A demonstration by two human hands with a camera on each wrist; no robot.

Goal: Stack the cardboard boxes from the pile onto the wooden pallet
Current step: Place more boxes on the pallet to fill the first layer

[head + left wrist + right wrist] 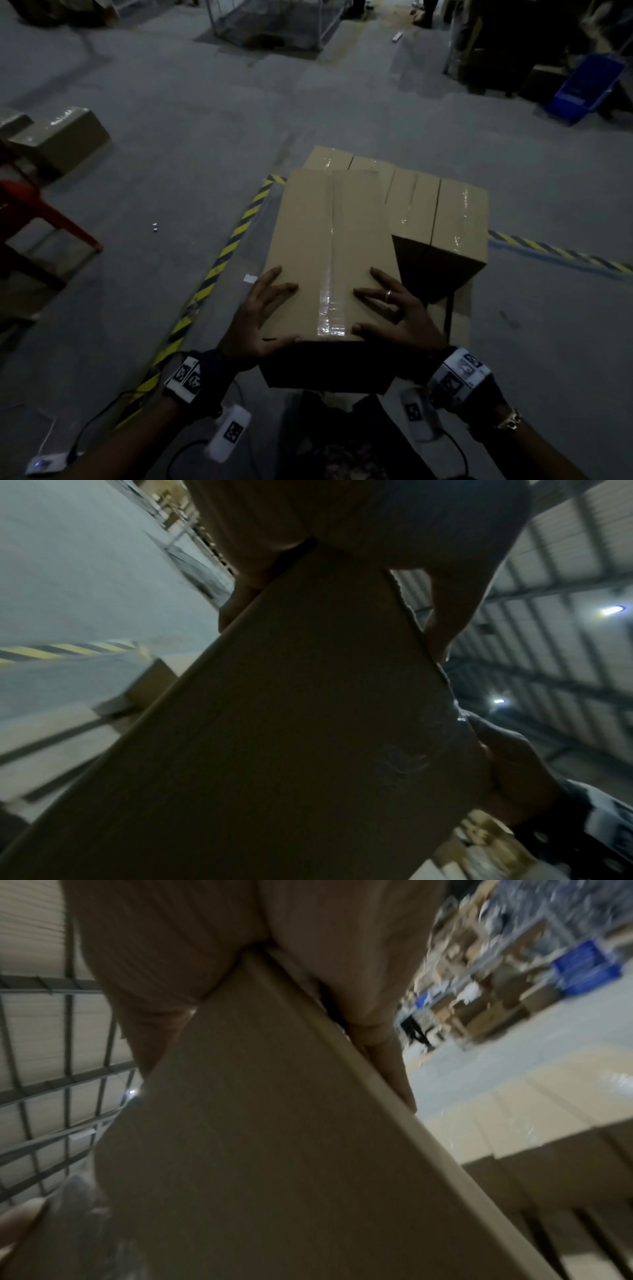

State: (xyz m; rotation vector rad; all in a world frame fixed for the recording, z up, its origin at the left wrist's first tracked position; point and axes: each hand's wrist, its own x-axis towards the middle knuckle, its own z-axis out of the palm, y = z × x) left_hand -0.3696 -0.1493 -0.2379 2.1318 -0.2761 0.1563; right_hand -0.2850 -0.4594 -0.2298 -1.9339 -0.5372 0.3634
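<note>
I hold a taped cardboard box by its near end, raised and tilted over the stack. My left hand clasps the near left corner, fingers spread on top and thumb on the near edge. My right hand, with a ring, clasps the near right corner the same way. The wrist views show the box's shaded face wedged against each palm. Several stacked boxes stand just beyond and to the right. A flat cardboard sheet lies under them. The pallet itself is hidden.
More boxes of the pile lie on the floor at the left, beside a red metal frame. Yellow-black floor tape runs past the stack's left side. A blue crate and shelving stand at the far right, and a wire cage at the back.
</note>
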